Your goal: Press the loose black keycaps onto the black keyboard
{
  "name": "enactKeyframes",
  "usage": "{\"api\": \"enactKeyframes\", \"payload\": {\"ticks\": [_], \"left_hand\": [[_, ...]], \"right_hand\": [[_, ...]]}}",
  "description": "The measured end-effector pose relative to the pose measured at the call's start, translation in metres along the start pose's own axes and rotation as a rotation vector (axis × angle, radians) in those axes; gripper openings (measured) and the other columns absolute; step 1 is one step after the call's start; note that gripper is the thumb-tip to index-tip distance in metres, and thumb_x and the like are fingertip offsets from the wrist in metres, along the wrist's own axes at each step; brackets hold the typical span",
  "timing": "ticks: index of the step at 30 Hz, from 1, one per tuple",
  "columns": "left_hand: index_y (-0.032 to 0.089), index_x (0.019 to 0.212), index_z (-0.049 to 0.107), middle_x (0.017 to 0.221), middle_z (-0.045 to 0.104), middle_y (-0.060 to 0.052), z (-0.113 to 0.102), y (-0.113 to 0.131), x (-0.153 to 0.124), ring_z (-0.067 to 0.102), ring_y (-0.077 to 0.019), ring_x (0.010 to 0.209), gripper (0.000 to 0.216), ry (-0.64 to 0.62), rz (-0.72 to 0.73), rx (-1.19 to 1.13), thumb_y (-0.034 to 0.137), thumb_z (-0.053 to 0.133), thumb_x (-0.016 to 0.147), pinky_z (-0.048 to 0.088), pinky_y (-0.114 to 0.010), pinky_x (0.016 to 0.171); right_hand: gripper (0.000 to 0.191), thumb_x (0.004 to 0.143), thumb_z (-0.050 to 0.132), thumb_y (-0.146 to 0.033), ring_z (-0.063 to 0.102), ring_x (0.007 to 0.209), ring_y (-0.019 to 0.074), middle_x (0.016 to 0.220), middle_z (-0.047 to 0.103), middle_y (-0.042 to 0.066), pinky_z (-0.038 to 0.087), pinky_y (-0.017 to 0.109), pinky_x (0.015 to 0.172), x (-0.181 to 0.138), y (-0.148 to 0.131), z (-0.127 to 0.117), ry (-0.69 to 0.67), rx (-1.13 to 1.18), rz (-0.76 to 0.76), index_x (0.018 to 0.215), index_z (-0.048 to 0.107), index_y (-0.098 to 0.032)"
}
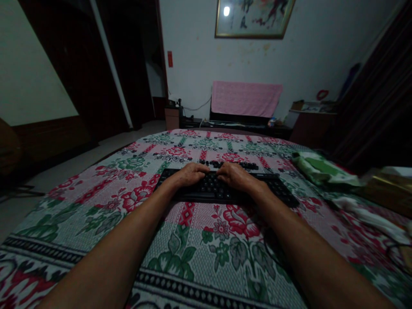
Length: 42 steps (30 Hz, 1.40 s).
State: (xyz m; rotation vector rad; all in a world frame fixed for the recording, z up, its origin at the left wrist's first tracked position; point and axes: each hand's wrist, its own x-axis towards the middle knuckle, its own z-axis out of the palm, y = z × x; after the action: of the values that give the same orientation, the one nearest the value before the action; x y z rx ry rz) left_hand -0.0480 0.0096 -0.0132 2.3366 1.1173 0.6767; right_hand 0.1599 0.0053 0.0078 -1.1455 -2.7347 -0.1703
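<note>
A black computer keyboard (212, 191) lies flat on the flowered tablecloth in front of me. My left hand (193, 172) rests over its upper left part, fingers pressed together and pointing right. From the other side my right hand (234, 175) reaches over the upper middle, its fingers bent down toward the keys. The fingertips of both hands are close together near the keyboard's top edge; whatever is between them is too small or hidden. Just beyond the keyboard, a row of small black keycaps (251, 165) sits on the cloth, partly covered by my hands.
The patterned tablecloth (135, 171) covers the round table. On the right are a green and white packet (325, 169), a brown box (391, 189) and a crumpled white cloth (370, 216). A dark cable (272, 253) runs beneath my right forearm. A pink towel (246, 98) hangs at the far wall.
</note>
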Motion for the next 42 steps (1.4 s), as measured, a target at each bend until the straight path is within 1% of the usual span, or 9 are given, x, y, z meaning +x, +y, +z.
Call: {"api": "enactKeyframes", "payload": {"ticks": [6, 12, 17, 21, 26, 30, 34, 39, 42], "left_hand": [[0.018, 0.093, 0.065, 0.099, 0.065, 0.000, 0.000, 0.001, -0.001, 0.055, -0.0166, 0.101, 0.031, -0.011, 0.092, 0.079, 0.014, 0.045, 0.069, 0.039, -0.027, 0.094], [0.018, 0.096, 0.064, 0.106, 0.063, 0.000, 0.001, 0.005, -0.002, 0.053, -0.0165, 0.105, 0.033, -0.002, 0.067, 0.136, 0.013, 0.045, 0.070, 0.037, -0.027, 0.097], [0.017, 0.094, 0.064, 0.105, 0.064, -0.001, 0.000, 0.007, -0.002, 0.053, -0.0169, 0.105, 0.032, -0.004, 0.071, 0.141, 0.011, 0.045, 0.070, 0.037, -0.027, 0.097], [0.016, 0.092, 0.065, 0.104, 0.064, -0.003, 0.000, 0.008, -0.001, 0.054, -0.0180, 0.104, 0.030, 0.001, 0.097, 0.140, 0.011, 0.045, 0.070, 0.038, -0.028, 0.095], [0.017, 0.096, 0.065, 0.105, 0.064, -0.002, 0.001, 0.007, -0.001, 0.054, -0.0177, 0.103, 0.033, 0.012, 0.074, 0.171, 0.012, 0.046, 0.069, 0.038, -0.026, 0.094], [0.018, 0.096, 0.065, 0.106, 0.064, -0.001, 0.003, 0.006, 0.000, 0.055, -0.0164, 0.102, 0.034, 0.020, 0.073, 0.176, 0.011, 0.046, 0.069, 0.038, -0.025, 0.094], [0.017, 0.095, 0.065, 0.106, 0.063, -0.002, 0.004, 0.005, 0.000, 0.055, -0.0174, 0.101, 0.036, 0.027, 0.104, 0.174, 0.009, 0.045, 0.067, 0.038, -0.026, 0.093], [0.016, 0.091, 0.066, 0.102, 0.064, -0.003, 0.003, 0.005, 0.001, 0.056, -0.0177, 0.100, 0.032, 0.026, 0.140, 0.159, 0.010, 0.045, 0.068, 0.039, -0.027, 0.093], [0.016, 0.092, 0.066, 0.103, 0.064, -0.003, 0.004, 0.006, 0.001, 0.055, -0.0176, 0.102, 0.033, 0.030, 0.123, 0.150, 0.009, 0.045, 0.068, 0.039, -0.027, 0.094]], "right_hand": [[0.022, 0.079, 0.049, -0.021, 0.055, 0.078, 0.0162, 0.086, 0.062, 0.007, 0.036, 0.023, 0.067, 0.000, -0.004, -0.003, 0.015, -0.044, -0.012, 0.089, 0.068, -0.018], [0.022, 0.077, 0.049, -0.019, 0.055, 0.076, 0.0161, 0.083, 0.064, 0.006, 0.035, 0.023, 0.065, -0.002, -0.002, -0.004, 0.004, -0.018, -0.024, 0.088, 0.068, -0.018], [0.028, 0.075, 0.046, -0.012, 0.055, 0.077, 0.0157, 0.083, 0.066, 0.004, 0.036, 0.022, 0.067, -0.004, 0.000, -0.009, -0.009, 0.093, -0.005, 0.091, 0.068, -0.020], [0.027, 0.076, 0.047, -0.015, 0.055, 0.077, 0.0154, 0.085, 0.066, 0.004, 0.036, 0.022, 0.067, -0.005, 0.000, -0.009, -0.013, 0.136, 0.023, 0.094, 0.067, -0.019], [0.023, 0.079, 0.049, -0.023, 0.055, 0.077, 0.0155, 0.084, 0.065, 0.004, 0.035, 0.023, 0.067, 0.000, -0.002, -0.007, -0.029, 0.089, -0.010, 0.091, 0.067, -0.020], [0.021, 0.076, 0.049, -0.019, 0.054, 0.074, 0.0157, 0.079, 0.064, 0.005, 0.034, 0.023, 0.063, 0.003, -0.009, -0.009, -0.063, 0.008, 0.008, 0.086, 0.068, -0.020], [0.025, 0.074, 0.047, -0.016, 0.055, 0.074, 0.0166, 0.081, 0.064, 0.007, 0.033, 0.024, 0.062, 0.003, -0.017, -0.011, -0.021, -0.042, 0.027, 0.087, 0.068, -0.018], [0.021, 0.073, 0.048, -0.018, 0.053, 0.065, 0.0150, 0.071, 0.062, 0.006, 0.031, 0.024, 0.058, 0.002, -0.019, -0.011, -0.035, -0.051, 0.072, 0.081, 0.068, -0.017], [0.021, 0.075, 0.048, -0.019, 0.053, 0.070, 0.0152, 0.077, 0.062, 0.006, 0.032, 0.024, 0.061, 0.001, -0.017, -0.008, -0.011, -0.048, 0.066, 0.083, 0.068, -0.017]]}}
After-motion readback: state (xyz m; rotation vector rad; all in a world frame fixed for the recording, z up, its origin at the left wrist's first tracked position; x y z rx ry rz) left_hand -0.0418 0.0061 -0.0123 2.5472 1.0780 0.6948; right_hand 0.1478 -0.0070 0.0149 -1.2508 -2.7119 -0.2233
